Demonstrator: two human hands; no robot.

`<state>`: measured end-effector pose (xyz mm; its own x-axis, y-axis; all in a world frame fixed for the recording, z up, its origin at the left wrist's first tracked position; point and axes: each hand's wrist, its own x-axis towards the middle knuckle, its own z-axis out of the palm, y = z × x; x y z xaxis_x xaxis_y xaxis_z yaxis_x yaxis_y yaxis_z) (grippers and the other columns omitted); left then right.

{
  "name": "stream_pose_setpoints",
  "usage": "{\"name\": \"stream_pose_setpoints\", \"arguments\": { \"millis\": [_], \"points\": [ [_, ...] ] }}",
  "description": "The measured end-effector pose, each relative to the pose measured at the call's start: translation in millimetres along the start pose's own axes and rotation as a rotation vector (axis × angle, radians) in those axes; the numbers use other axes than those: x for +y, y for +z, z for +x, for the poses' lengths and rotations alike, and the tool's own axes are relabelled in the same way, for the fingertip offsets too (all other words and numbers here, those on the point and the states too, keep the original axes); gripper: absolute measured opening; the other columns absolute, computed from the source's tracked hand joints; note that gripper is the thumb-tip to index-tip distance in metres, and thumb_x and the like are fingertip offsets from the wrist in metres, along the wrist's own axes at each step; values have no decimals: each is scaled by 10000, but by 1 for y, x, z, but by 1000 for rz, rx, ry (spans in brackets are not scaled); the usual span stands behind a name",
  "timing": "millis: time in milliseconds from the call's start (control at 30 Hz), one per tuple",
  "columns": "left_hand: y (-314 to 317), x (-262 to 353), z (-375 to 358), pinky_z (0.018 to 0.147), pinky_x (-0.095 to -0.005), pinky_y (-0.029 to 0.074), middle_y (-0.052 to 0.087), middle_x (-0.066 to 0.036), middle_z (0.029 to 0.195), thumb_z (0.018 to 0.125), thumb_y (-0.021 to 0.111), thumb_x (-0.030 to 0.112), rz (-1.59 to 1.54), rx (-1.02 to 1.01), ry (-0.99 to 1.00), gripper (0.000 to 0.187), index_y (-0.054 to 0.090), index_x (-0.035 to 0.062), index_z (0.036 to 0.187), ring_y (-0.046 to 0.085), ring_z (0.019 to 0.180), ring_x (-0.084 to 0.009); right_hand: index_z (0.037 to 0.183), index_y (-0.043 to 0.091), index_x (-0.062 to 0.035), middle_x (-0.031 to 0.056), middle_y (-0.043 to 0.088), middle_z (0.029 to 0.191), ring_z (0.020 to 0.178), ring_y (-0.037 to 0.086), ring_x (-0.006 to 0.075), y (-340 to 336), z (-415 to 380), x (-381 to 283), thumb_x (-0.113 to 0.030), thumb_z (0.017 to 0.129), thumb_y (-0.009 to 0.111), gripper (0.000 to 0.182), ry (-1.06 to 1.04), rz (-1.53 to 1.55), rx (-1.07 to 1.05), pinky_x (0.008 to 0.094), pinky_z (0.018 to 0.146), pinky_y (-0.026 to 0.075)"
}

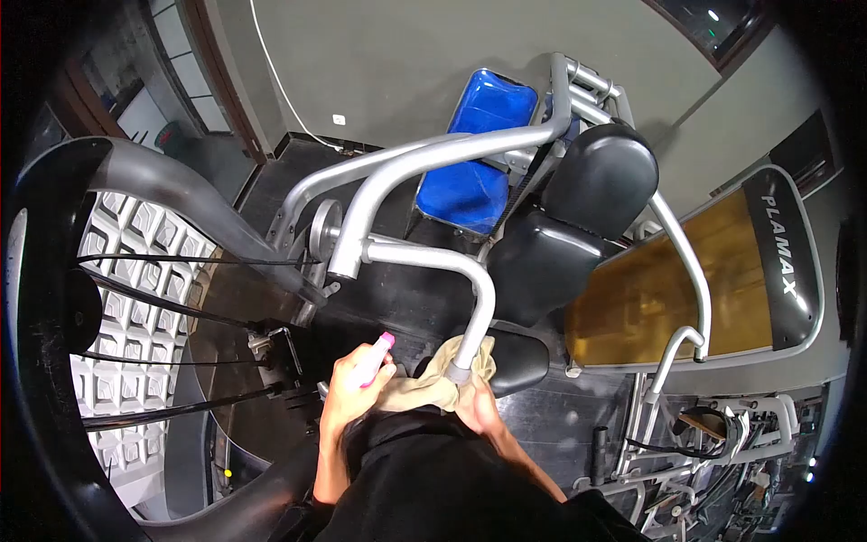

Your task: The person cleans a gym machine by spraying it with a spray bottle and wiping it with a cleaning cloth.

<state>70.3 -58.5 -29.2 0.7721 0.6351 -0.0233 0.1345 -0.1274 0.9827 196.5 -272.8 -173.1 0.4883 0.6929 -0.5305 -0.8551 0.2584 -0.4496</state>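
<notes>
My left hand (343, 387) is wrapped round a small pale bottle with a pink top (386, 339), held upright left of the bent machine arm. My right hand (480, 411) grips a beige cloth (440, 384) against the lower end of the silver tube arm (484, 294). The cloth is bunched around that end and hangs over toward my left hand. Part of my right fingers is hidden behind the cloth. A black padded seat (522, 361) lies just beyond the cloth.
Ahead stands the machine's black backrest (603, 176), with a blue padded bench (465, 194) behind it. A gold PLAMAX panel (677, 289) is on the right. Black cables (199, 259) run across the left, beside a white patterned panel (135, 334). More gym equipment (704, 443) stands lower right.
</notes>
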Motion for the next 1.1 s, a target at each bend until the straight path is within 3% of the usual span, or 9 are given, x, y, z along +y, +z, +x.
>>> {"name": "stream_pose_setpoints", "arguments": {
  "millis": [167,233,300,367,433,800,933,1033,1100],
  "points": [
    [2,-7,-4,621,-267,461,622,-57,740,796,687,65,-42,-1,-63,129,612,7,884,567,648,-110,1191,546,15,146,530,1182,1087,537,239,9,-41,-7,-92,867,559,341,-589,-576,207,383,947,428],
    [5,-8,-6,617,-268,459,619,-56,736,798,685,65,-48,-1,-73,126,613,8,882,563,646,-109,1193,591,-47,145,489,1221,1136,483,278,55,-48,-28,-34,788,636,408,-1034,-1096,120,393,975,391],
    [7,-9,-6,607,-265,456,608,-45,717,801,683,60,-26,-10,-45,117,613,9,879,556,637,-104,1207,608,-144,115,491,1211,1120,464,300,88,-50,-43,-4,697,666,532,-1168,-1552,87,412,949,384],
    [8,-5,-8,606,-260,454,603,-40,713,801,681,56,-40,-39,-98,113,614,11,880,553,635,-99,1161,639,-189,70,491,1222,1117,444,291,114,-39,-49,-43,666,659,516,-997,-1958,-64,417,907,381],
    [9,-4,-8,604,-256,452,599,-34,708,802,680,51,-53,-67,-139,110,615,12,881,550,633,-95,1137,649,-216,0,495,1246,1076,442,244,113,-27,-35,-108,731,599,424,-1011,-2278,-22,392,878,377],
    [18,-7,-2,606,-266,453,597,-57,715,795,697,72,-102,-98,17,140,612,4,883,554,629,-113,1093,674,-140,57,553,1170,1007,558,265,81,-43,-67,107,614,650,540,-944,-1681,-108,361,861,498],
    [18,10,8,769,-314,487,598,-146,974,810,668,44,-143,-224,421,256,603,-25,1048,593,902,-227,1095,608,-40,100,603,1025,956,625,191,120,-44,-78,103,680,687,447,-801,-1263,-70,300,826,507],
    [22,11,6,980,-426,366,587,-165,1098,797,686,69,-290,-296,419,265,627,-8,1044,476,1153,-336,1060,532,0,90,602,1015,909,616,126,145,-36,-75,82,731,676,368,-618,-988,-28,255,803,490],
    [27,15,5,1055,-474,279,590,-148,1135,786,702,90,-408,-299,410,265,641,8,1031,399,1243,-367,1043,531,-1,98,606,1028,922,611,123,164,-36,-78,82,741,647,334,-626,-977,-268,266,801,491]
  ]
}}
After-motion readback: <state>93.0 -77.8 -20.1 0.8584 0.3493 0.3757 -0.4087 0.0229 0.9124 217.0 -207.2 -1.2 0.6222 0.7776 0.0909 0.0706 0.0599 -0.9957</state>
